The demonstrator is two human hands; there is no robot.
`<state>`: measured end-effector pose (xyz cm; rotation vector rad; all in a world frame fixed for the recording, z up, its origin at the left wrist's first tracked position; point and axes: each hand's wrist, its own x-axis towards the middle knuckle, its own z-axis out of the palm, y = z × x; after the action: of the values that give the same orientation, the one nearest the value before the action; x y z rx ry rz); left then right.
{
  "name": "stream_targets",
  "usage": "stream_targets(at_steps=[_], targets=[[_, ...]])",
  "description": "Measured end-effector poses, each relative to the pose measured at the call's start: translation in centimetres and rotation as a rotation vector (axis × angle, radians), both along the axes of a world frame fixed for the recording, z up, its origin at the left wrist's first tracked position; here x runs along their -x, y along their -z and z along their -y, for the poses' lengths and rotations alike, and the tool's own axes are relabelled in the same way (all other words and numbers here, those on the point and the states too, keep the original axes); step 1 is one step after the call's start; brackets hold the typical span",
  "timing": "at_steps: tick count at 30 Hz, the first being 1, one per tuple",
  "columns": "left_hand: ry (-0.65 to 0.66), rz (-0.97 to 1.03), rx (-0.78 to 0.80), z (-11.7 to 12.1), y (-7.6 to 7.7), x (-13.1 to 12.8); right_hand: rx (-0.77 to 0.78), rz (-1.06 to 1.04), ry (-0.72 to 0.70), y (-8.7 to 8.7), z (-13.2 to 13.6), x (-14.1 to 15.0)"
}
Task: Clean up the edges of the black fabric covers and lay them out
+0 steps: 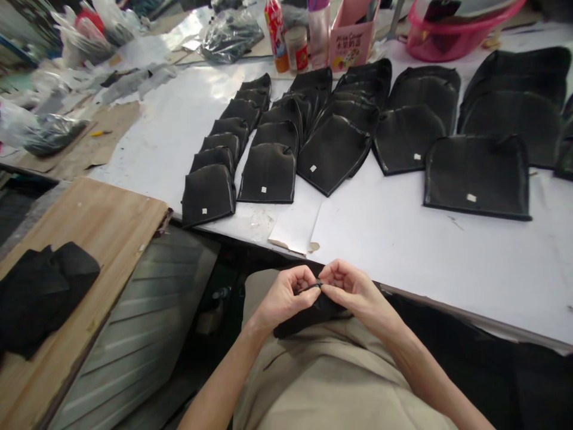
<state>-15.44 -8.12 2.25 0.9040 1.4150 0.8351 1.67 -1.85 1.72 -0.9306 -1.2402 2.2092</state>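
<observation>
My left hand [286, 295] and my right hand [347, 289] meet over my lap, just below the white table's front edge [403, 263]. Both pinch the top edge of a small black fabric piece [308, 316] that rests on my beige trousers. The fingers of both hands are curled closed on it. On the table lie several rows of overlapping black pouches [268, 173], each with a small white tag, from small ones at the left to large ones [477, 176] at the right.
A wooden board [102, 227] at the left carries a heap of black fabric [40, 292]. At the back stand bottles [277, 36], a pink box [351, 39], a pink basin [452, 33] and plastic bags [228, 33]. A loose white sheet [290, 230] overhangs the table edge.
</observation>
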Motion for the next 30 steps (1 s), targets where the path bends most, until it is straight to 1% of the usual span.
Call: stream_targets(at_steps=[7,14,21,30], targets=[[0.031,-0.011,-0.02,0.34,0.1,0.08,0.003,0.01,0.013,-0.35,0.21,0.03],[0.007,0.051,0.016,0.4,0.09,-0.11,-0.03,0.013,0.011,-0.5,0.4,-0.03],[0.046,-0.081,-0.025,0.38,-0.41,-0.45,-0.111,0.071,0.004,-0.42,0.74,-0.21],[0.01,-0.121,-0.027,0.64,-0.19,-0.66,-0.133,0.079,-0.02,-0.44,0.71,-0.23]])
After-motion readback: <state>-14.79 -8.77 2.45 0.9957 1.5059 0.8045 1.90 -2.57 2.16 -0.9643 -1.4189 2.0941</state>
